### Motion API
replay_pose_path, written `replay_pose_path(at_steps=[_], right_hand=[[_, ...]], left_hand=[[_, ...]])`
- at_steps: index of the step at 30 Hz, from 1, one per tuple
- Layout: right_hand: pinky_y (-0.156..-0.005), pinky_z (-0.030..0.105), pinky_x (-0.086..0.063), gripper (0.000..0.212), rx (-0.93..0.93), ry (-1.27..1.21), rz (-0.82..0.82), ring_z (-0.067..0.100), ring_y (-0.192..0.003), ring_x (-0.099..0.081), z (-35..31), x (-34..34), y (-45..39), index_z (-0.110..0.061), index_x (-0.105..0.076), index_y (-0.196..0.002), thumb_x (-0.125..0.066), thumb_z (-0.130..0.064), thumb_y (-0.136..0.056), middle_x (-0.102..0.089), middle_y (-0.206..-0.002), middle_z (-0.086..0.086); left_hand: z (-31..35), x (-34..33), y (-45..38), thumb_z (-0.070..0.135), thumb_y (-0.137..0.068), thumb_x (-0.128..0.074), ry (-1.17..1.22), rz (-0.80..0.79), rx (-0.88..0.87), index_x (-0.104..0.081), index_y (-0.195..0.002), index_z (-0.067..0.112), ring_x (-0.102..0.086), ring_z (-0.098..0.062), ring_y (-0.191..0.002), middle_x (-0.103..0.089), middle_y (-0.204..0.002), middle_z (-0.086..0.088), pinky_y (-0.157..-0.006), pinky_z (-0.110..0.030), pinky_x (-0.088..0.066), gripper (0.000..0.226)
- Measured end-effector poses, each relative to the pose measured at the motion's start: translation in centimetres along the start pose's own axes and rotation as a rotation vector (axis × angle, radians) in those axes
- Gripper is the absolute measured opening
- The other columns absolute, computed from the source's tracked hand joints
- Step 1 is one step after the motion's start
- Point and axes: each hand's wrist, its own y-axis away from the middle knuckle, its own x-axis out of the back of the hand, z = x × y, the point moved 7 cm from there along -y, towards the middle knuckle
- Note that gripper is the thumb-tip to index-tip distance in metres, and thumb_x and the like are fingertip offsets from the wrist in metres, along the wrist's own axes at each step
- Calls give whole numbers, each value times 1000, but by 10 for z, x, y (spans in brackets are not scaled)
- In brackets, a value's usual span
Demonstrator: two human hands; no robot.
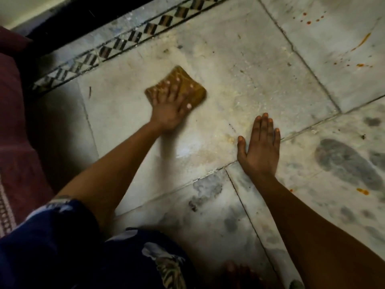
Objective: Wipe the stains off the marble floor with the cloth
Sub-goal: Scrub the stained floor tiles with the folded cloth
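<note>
A folded mustard-yellow cloth (188,84) lies flat on the pale marble floor (239,80). My left hand (169,107) presses down on it with spread, straight fingers; the hand and cloth are motion-blurred. My right hand (260,147) lies flat on the floor, fingers straight and together, to the right of the cloth and nearer to me. A faint yellowish smear (229,138) shows on the tile between my hands. Orange-red stains (360,41) dot the tile at the far right, and another orange spot (363,191) sits near my right forearm.
A black-and-white patterned tile border (133,38) runs diagonally at the far side, with a dark threshold (89,24) beyond it. A maroon rug (14,142) lies on the left. Grey dirty patches (345,163) mark the right-hand tiles. My knee in dark floral fabric (83,253) fills the bottom left.
</note>
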Motion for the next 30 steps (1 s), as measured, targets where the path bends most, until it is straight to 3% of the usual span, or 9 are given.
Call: replay_pose_path(at_steps=[4,7,10,13,15,19,23,26,30], right_hand=[[-116,39,-5,70,-4,-12,8,28,-143,-16,0,2,-1,-2,-20,-147,-26,-43,-91,-18,-155,17],[-117,39,-5,70,0,-7,11,27,-144,-15,1,1,-3,-2,-19,-147,-25,-44,-92,-17,-155,17],[-116,39,-4,69,-3,-4,12,27,-144,-14,2,-1,-2,-2,-19,-147,-25,-44,-92,-17,-155,17],[-117,38,-4,70,-1,-10,10,27,-144,-14,2,-2,0,-2,-18,-147,-24,-45,-92,-16,-155,17],[-117,38,-4,71,-1,-23,11,26,-144,-13,3,-1,0,-3,-18,-148,-21,-47,-91,-16,-155,16],[-116,37,-4,72,-35,-126,41,25,-144,-14,4,4,-5,-4,-21,-147,-18,-47,-89,-19,-155,15],[-116,39,-5,66,-69,-102,82,27,-144,-14,17,14,-19,-4,-18,-147,-23,-40,-92,-16,-155,16],[-117,41,-7,66,-88,-26,72,28,-144,-15,33,12,-30,-4,-17,-147,-24,-40,-93,-16,-155,17],[-117,40,-7,65,-91,11,64,28,-144,-15,35,6,-31,-7,-18,-148,-25,-40,-93,-16,-155,16]], left_hand=[[37,-30,85,58,-94,-9,-142,45,-447,-13,-147,37,-2,-28,-144,-4,-158,-3,-111,-49,1,57],[-1,-40,127,55,-97,-14,-191,66,-601,-7,-146,42,0,-22,-145,2,-159,5,-113,-47,-2,52],[-57,-21,101,59,-94,-14,-143,89,-380,-3,-144,49,-10,-28,-144,-13,-156,-4,-111,-49,-8,52],[-75,1,48,59,-93,-22,29,54,51,-10,-145,44,1,-30,-145,-1,-159,-2,-111,-51,4,56],[-45,0,24,58,-93,-21,14,6,82,-15,-147,37,5,-31,-145,3,-159,-2,-111,-53,8,58],[48,-24,46,62,-85,-6,-187,-13,-377,-15,-147,37,5,-31,-144,1,-158,-2,-111,-52,10,67],[25,-31,92,56,-96,-16,-203,73,-624,-18,-145,40,-13,-27,-142,-16,-154,-1,-113,-47,-7,52],[-41,-14,63,62,-93,-10,-117,126,-364,-17,-145,38,-16,-33,-142,-18,-154,-5,-111,-48,-9,57],[-68,21,-40,62,-89,-15,8,123,14,-12,-147,35,2,-31,-145,-1,-159,-3,-111,-54,5,65]])
